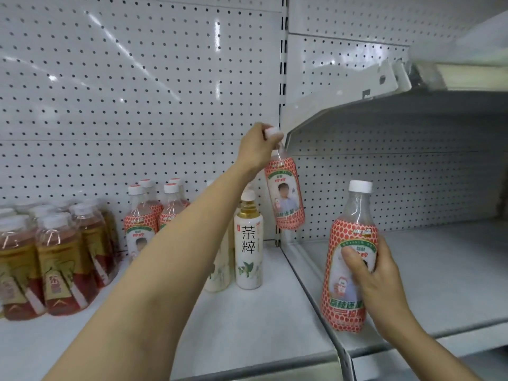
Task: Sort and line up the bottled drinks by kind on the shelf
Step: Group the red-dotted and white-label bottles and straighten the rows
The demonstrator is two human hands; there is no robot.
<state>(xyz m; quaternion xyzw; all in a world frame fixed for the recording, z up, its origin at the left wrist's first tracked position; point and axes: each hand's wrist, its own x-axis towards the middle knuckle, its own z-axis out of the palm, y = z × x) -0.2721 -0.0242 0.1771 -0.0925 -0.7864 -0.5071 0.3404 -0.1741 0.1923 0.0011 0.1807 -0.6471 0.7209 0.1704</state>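
White pegboard-backed shelf (247, 312) (two bays), each hand (257, 149) gripping a red-labelled bottle (286, 193).

Brightness: bright, even, cool white light across the whole view.
Source: overhead, judging by the streaks mirrored high on the back panel (137, 78).
Glare: long white streaks and small hot spots on the glossy panel, upper left; faint shine on the tea bottles (55, 259) at far left.
Shadows: soft and weak; the underside of the upper shelf (412, 119) on the right is grey and darker, dimming the panel below it.
Blur: upper right corner is smeared; the tea bottles at the left edge are soft; bottle labels lack fine detail.
Distortion: wide-angle bending; shelf edges and the upright (283, 78) curve and lean toward the frame edges.
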